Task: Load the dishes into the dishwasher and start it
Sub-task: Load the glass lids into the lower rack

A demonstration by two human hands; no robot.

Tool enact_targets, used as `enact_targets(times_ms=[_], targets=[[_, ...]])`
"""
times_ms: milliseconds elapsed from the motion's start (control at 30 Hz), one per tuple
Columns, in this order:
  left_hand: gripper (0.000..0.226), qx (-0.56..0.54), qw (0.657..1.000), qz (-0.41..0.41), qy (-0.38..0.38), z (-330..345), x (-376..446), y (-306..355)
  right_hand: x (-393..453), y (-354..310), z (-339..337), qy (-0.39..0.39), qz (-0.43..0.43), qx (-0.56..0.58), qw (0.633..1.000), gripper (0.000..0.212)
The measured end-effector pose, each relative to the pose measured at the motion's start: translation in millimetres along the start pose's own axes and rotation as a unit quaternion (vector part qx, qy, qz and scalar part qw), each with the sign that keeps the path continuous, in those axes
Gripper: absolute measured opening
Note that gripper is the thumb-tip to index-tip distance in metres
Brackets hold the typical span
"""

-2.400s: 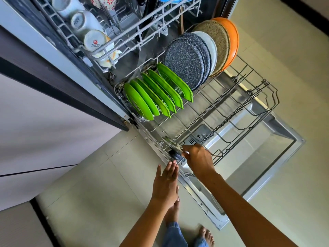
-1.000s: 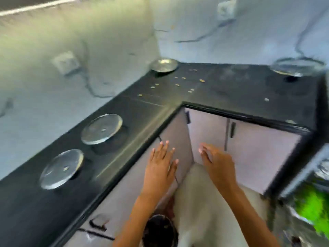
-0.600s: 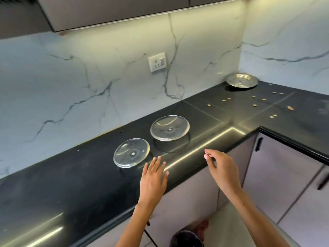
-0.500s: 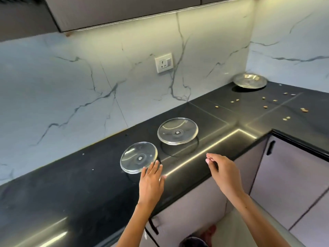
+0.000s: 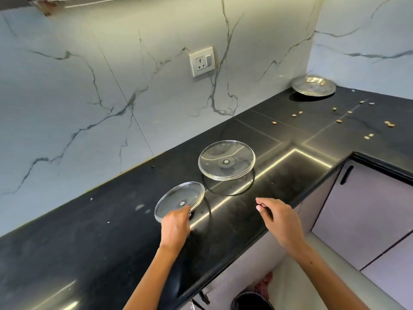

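Observation:
Two clear glass lids lie on the black counter (image 5: 89,242). My left hand (image 5: 175,227) pinches the near rim of the small glass lid (image 5: 181,199), which sits tilted, its near edge lifted. The large glass lid (image 5: 226,159) rests just behind and to the right of it, raised a little over its own reflection. In the far corner of the counter sits a steel plate (image 5: 314,85). My right hand (image 5: 279,220) hovers over the counter's front edge, fingers loosely curled and holding nothing. The dishwasher is out of view.
Small brown crumbs (image 5: 339,120) are scattered on the right wing of the L-shaped counter. A wall socket (image 5: 202,61) is set in the marble backsplash. Pale cabinet doors (image 5: 357,209) stand under the counter, and a dark bin (image 5: 252,300) is on the floor below.
I have turned from the open dishwasher to the counter. My left hand has reached forward and taken the small glass lid by its rim; my right hand has stayed hovering.

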State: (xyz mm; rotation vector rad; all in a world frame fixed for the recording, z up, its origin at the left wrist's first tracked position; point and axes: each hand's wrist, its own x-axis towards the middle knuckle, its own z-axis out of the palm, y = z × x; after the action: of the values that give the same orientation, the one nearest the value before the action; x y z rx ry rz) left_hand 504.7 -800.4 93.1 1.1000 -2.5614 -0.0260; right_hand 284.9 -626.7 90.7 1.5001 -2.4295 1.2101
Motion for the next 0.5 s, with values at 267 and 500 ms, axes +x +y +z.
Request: enact_targets(times_ms=[267,500], targets=[[0.014,-0.061,0.98,0.167,0.093,-31,-10,73,-29,29,-57,0.056,-0.022,-0.012,0.998,0.023],[0.02,-0.159,0.907,0.386,0.063,-32,-23,229,-118,79,-168,0.145,0.075,-0.09,0.983,0.029]])
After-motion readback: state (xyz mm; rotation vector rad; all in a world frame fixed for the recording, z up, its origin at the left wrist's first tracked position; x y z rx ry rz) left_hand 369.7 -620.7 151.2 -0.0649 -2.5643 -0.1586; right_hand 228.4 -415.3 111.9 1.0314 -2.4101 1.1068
